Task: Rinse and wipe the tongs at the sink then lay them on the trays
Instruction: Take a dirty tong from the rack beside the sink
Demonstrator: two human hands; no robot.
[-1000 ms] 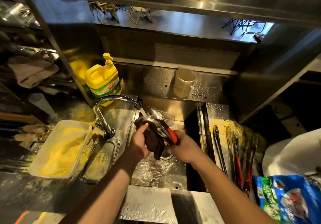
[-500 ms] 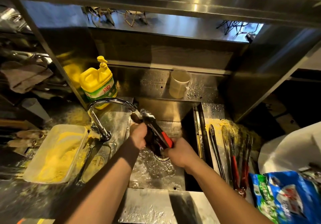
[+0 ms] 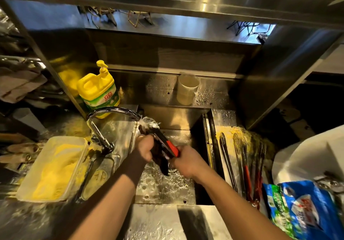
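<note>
Sink [image 3: 163,189]: we stand over its steel basin, the floor wet and foamy.
Breading tub [image 3: 54,167]: we see it left of the faucet, full of yellow crumb.
Tray [image 3: 226,128]: right of the basin; several other tongs [image 3: 228,163] lie lengthwise on it.
Faucet [image 3: 109,116]: its spout pours onto the tips of our tongs.
Left hand [image 3: 146,149]: our fingers are curled round a dark cloth [image 3: 162,162] wrapped on the tongs.
Right hand [image 3: 186,162]: our fingers are clamped on the handle end.
Tongs in hand [image 3: 167,143]: red-gripped, slanting over the basin between both hands.
</note>
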